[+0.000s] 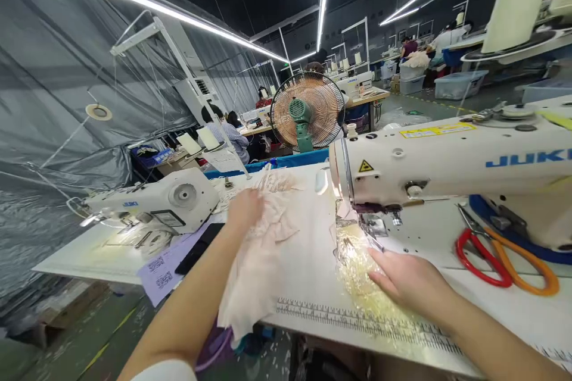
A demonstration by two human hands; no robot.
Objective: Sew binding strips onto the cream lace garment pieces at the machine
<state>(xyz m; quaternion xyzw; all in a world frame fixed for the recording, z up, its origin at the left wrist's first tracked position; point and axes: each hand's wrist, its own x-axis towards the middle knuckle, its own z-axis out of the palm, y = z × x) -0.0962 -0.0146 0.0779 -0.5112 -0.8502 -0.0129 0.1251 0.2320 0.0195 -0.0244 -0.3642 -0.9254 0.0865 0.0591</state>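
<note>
My left hand [243, 209] lies on a pile of pale pink fabric [261, 250] that spreads over the white sewing table [313, 286] and hangs off its front edge; its fingers are blurred. My right hand [404, 277] rests flat, fingers stretched, on a shiny translucent piece of fabric [357, 265] that runs up under the presser foot [373, 223] of the white sewing machine [447, 161]. A printed ruler strip [357, 321] runs along the table's front edge under this hand.
Red- and orange-handled scissors [504, 259] lie right of the machine. A second machine [152, 202] and lilac paper sheets [165, 265] sit at left. A standing fan [308, 110] is behind the table. Other people sit at benches farther back. Grey plastic sheeting hangs left.
</note>
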